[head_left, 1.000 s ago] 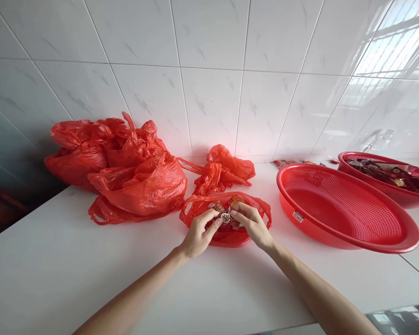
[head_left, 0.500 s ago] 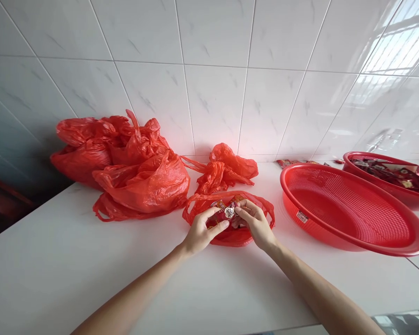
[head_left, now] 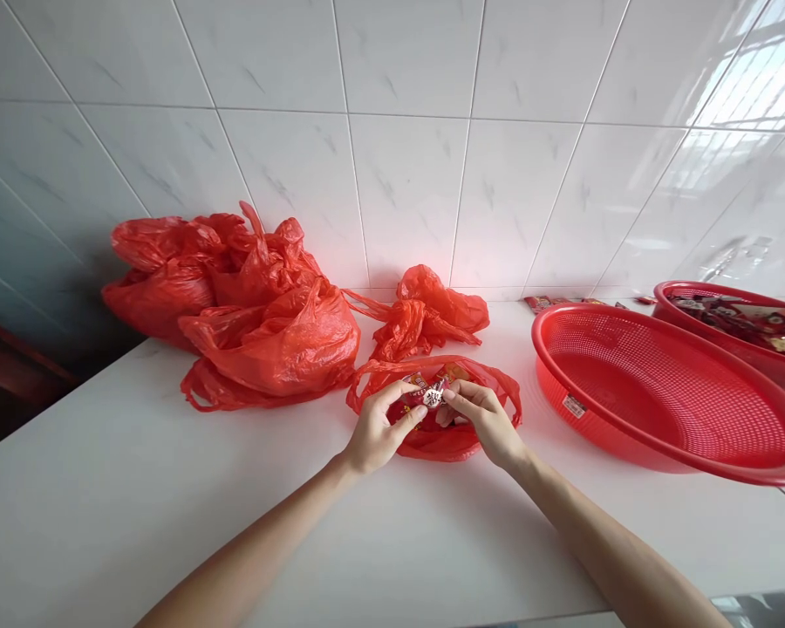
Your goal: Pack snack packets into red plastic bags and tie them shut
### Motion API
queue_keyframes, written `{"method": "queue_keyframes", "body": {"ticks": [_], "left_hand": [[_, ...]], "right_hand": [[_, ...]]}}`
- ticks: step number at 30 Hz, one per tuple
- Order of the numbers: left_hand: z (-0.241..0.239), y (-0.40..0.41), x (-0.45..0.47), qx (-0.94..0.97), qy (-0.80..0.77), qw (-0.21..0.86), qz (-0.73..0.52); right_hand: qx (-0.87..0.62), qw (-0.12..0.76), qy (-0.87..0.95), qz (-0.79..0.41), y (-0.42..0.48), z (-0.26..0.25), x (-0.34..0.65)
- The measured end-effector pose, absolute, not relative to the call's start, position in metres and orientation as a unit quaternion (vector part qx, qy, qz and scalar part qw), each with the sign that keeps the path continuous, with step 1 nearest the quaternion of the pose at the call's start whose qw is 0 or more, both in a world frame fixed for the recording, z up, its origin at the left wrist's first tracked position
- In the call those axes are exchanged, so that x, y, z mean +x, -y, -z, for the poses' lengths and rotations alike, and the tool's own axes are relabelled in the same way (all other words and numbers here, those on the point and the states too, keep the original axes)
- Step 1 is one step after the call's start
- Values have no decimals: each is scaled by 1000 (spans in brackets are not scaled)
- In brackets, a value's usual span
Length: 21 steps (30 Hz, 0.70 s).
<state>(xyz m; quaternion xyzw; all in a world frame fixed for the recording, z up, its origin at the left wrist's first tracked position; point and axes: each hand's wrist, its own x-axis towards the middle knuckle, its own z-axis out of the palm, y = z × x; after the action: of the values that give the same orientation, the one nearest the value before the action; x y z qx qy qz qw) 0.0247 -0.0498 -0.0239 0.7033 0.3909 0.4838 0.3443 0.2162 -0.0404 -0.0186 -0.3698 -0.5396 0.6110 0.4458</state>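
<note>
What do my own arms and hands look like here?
Your bare, ungloved left hand and right hand show no rings, watch or bracelets. Both forearms are uncovered to the picture's edge; no sleeves show.

This looks like a kitchen or utility room, perhaps in a home, though which cannot be told. Glossy marbled tiles (head_left: pixel 406 192) line the wall behind a smooth white bench (head_left: pixel 137 488). A perforated plastic basket (head_left: pixel 602 410) and an open carrier bag (head_left: pixel 441 448) suggest household use; barred daylight (head_left: pixel 762 87) reflects off the tiling.
</note>
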Motion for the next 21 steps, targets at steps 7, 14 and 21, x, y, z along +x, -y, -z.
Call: {"method": "queue_keyframes", "body": {"ticks": [7,14,21], "left_hand": [[39,34,8,787,-450,163,-390],[38,33,3,804,-488,162,-297],[33,35,6,777,-505,214,-309]], "right_hand": [[-466,520,511,-501,32,18,223],[-517,493,572,-403,22,26,231],[-503,404,668,-372,29,27,227]]}}
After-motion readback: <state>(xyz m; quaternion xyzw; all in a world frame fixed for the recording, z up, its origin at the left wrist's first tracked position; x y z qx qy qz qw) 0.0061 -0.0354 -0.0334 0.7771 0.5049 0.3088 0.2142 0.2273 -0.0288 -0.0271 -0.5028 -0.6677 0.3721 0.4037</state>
